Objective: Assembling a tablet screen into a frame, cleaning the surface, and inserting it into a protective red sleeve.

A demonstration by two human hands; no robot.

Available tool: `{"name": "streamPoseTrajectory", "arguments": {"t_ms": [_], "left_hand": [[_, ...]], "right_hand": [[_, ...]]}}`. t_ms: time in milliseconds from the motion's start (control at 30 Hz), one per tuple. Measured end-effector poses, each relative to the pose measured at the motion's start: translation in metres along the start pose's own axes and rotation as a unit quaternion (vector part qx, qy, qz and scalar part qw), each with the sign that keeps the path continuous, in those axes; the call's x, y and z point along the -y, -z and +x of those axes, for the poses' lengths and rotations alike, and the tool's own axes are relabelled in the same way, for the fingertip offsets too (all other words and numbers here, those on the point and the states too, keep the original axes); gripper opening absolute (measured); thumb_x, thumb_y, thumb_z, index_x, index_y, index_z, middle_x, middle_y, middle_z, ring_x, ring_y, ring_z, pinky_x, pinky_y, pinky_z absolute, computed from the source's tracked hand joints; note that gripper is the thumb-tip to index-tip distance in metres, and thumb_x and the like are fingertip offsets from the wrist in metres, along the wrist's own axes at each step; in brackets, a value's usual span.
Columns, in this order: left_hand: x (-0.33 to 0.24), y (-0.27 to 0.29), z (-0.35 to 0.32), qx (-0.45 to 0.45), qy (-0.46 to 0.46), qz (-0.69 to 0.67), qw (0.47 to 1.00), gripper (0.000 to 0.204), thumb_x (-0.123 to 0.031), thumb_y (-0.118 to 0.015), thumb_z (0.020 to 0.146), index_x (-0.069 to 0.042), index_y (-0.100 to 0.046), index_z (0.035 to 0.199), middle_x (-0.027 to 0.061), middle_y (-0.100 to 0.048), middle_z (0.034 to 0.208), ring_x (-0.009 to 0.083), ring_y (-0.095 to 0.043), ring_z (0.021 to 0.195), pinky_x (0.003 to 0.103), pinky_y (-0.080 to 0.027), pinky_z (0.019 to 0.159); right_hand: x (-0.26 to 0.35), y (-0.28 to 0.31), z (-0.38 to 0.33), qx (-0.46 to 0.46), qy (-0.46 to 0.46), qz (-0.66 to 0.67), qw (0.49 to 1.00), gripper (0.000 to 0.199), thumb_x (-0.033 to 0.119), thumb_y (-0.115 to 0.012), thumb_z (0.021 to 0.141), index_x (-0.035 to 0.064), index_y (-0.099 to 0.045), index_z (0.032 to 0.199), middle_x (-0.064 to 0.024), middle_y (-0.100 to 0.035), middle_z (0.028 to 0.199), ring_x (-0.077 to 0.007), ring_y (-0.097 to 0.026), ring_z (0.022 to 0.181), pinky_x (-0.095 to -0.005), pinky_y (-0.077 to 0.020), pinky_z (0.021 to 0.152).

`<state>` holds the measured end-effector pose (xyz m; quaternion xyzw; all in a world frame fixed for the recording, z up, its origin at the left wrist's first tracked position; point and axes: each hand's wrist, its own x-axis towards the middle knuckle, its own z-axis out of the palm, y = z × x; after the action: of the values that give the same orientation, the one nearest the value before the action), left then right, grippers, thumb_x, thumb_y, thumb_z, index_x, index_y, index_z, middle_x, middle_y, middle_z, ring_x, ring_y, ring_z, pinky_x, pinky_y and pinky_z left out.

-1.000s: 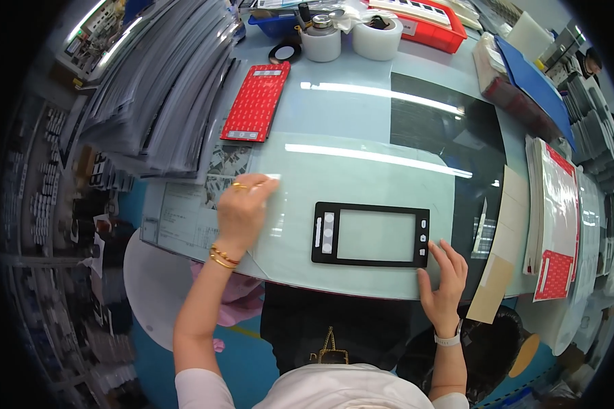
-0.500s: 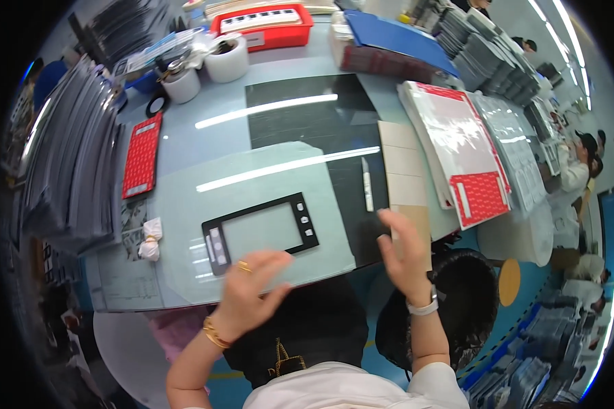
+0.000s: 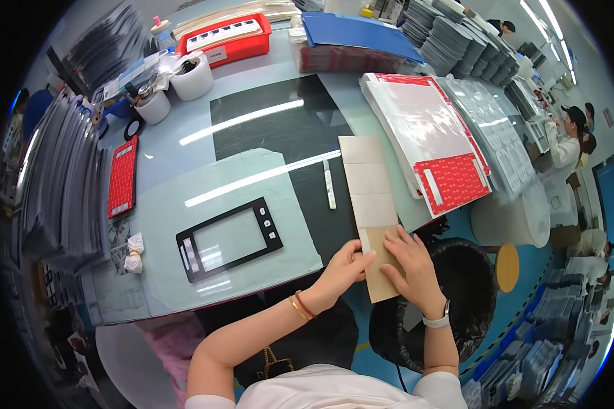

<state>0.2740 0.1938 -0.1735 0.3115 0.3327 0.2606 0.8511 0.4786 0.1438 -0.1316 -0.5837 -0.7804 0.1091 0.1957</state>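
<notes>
Right, I have the right hand (image 3: pixel 412 271) spread wide on the tan card strip (image 3: pixel 370 208), right of centre; the left hand (image 3: pixel 344 270) narrows at its edge, pinch unclear. I'd press evenly.

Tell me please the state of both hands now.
Left hand: curled at the edge of the segmented beige strip; grip cannot be told.
Right hand: open, spread over the strip.

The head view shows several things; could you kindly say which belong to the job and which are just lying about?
Likely in the job: tan strip, touched by left hand and right hand; perhaps the black frame.
Lying about, it seems: red patterned panel, white bundle, red tray, blue folder.
</notes>
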Motion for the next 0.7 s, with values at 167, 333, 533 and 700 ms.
{"name": "streamPoseTrajectory", "arguments": {"t_ms": [167, 333, 533, 700], "left_hand": [[0.005, -0.005, 0.035, -0.074, -0.125, 0.106, 0.984, 0.029, -0.014, -0.059, 0.104, 0.002, -0.053, 0.128, 0.0081, -0.073, 0.098, 0.0104, -0.066, 0.083, 0.030, -0.053, 0.076], [0.002, -0.010, 0.037, -0.089, -0.180, 0.189, 0.961, 0.017, -0.006, -0.059, 0.101, -0.001, -0.058, 0.117, 0.0082, -0.067, 0.079, 0.0092, -0.060, 0.072, 0.031, -0.048, 0.066], [0.006, -0.013, 0.034, -0.128, -0.252, 0.258, 0.924, 0.013, -0.004, -0.058, 0.100, -0.001, -0.058, 0.113, 0.0151, -0.064, 0.082, 0.0139, -0.059, 0.071, 0.032, -0.049, 0.068], [0.005, -0.020, 0.034, -0.134, -0.242, 0.232, 0.932, 0.012, 0.003, -0.056, 0.101, 0.001, -0.058, 0.113, 0.0003, -0.053, 0.083, 0.0036, -0.048, 0.079, 0.025, -0.045, 0.069]], "right_hand": [[0.000, 0.012, 0.013, -0.034, 0.024, 0.059, 0.997, 0.039, 0.009, -0.075, 0.088, 0.0010, -0.067, 0.125, -0.0169, -0.069, 0.129, -0.0391, -0.060, 0.129, -0.0478, -0.0477, 0.107], [0.006, 0.003, 0.045, -0.140, 0.007, 0.120, 0.983, 0.029, 0.001, -0.075, 0.087, -0.0002, -0.069, 0.115, -0.0161, -0.070, 0.112, -0.0328, -0.068, 0.102, -0.0383, -0.0546, 0.088], [0.004, -0.013, 0.058, -0.170, -0.004, 0.158, 0.973, 0.021, -0.001, -0.079, 0.083, -0.0001, -0.072, 0.102, -0.0141, -0.068, 0.105, -0.0274, -0.069, 0.093, -0.0336, -0.0558, 0.079], [0.008, -0.020, 0.057, -0.202, -0.031, 0.177, 0.963, 0.015, -0.002, -0.079, 0.083, 0.0005, -0.071, 0.096, -0.0122, -0.068, 0.099, -0.0284, -0.069, 0.087, -0.0350, -0.0563, 0.075]]}}
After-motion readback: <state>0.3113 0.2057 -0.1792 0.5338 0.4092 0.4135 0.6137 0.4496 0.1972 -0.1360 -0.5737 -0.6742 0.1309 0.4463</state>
